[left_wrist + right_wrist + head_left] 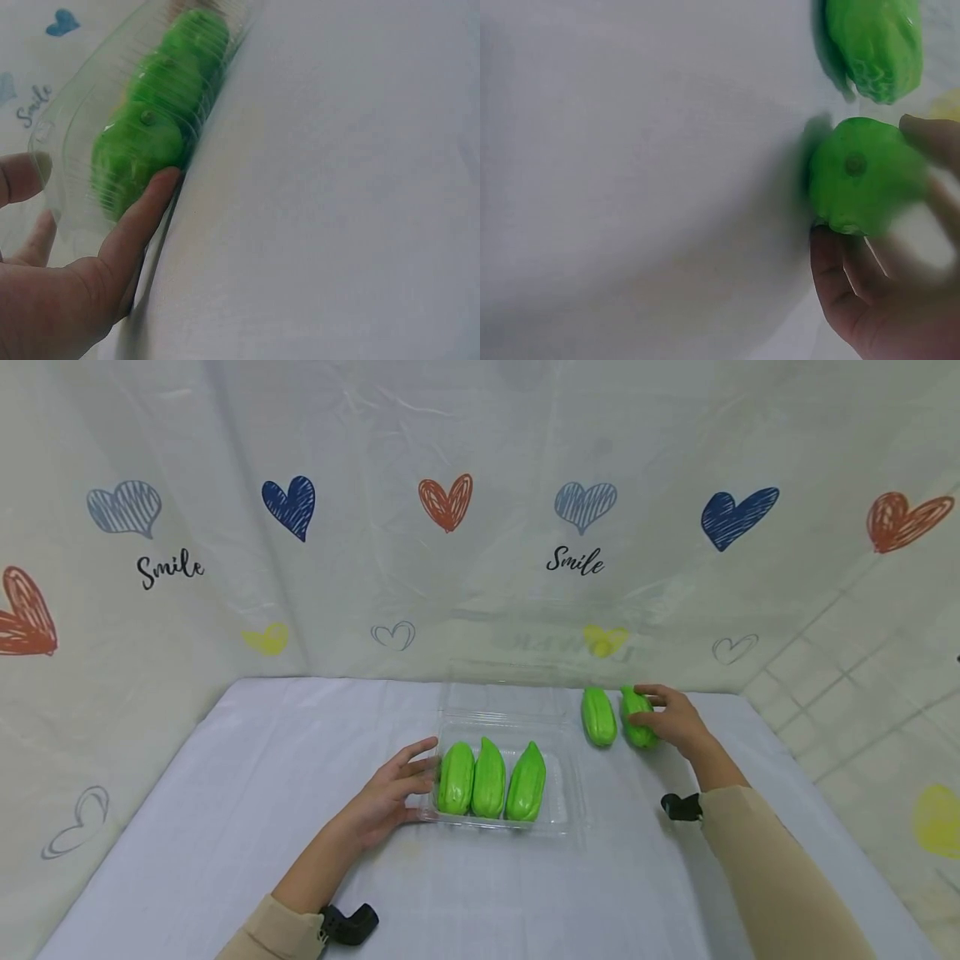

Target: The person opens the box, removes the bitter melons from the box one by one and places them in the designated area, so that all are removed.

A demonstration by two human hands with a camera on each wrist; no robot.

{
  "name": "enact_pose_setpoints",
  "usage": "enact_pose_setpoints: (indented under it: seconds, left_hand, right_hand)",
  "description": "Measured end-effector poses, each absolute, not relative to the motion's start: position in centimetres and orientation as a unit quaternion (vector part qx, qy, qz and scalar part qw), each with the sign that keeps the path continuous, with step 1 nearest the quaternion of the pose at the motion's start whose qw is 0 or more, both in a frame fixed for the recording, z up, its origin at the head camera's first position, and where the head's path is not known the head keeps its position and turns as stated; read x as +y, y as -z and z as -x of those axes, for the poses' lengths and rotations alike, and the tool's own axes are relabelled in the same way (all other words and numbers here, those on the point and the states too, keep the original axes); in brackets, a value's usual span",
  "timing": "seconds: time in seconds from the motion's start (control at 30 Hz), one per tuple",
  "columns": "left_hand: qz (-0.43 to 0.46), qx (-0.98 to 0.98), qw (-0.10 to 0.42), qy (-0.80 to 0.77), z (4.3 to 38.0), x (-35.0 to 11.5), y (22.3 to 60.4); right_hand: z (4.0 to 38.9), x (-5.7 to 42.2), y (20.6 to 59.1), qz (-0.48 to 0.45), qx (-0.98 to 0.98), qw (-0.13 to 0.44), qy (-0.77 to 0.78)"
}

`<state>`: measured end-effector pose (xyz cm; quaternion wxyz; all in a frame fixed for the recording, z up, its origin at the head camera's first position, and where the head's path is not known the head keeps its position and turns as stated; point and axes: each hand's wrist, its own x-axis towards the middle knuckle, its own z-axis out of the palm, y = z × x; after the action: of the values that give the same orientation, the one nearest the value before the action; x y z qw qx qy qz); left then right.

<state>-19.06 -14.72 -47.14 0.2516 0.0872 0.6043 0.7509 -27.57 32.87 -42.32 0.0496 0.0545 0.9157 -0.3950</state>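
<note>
My right hand (pixel 672 720) holds a green gourd-like vegetable (pixel 637 717) at the right, thumb on one side and fingers on the other. The right wrist view shows the round end of this gourd (pixel 866 176) between them. A clear plastic container (pixel 564 793) stands in the middle with its lid raised at the back. Three similar green gourds (pixel 489 779) lie side by side inside, toward its left. My left hand (pixel 388 795) touches the container's left side with spread fingers. Its thumb (pixel 139 225) lies along the near lower corner in the left wrist view.
Another green gourd (pixel 599 717) lies between the container and my right hand. A white cloth (pixel 225 810) covers the table. Behind it hangs a pale sheet (pixel 502 435) printed with hearts and words. Each wrist carries a small black camera (pixel 349 925).
</note>
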Motion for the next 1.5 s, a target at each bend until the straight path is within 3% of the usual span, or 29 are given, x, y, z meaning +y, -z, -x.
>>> enact_pose_setpoints:
  seconds: [0.63,1.5]
  left_hand:
    - [-0.088,0.602,0.25,-0.753,18.9,-14.7,47.0]
    - [-0.086,0.603,0.252,-0.752,19.0,-14.7,47.1]
  right_hand:
    - [26.6,32.1,40.9,-0.041,0.92,0.067,0.383]
    - [22.6,29.2,36.9,0.023,0.909,0.014,0.416]
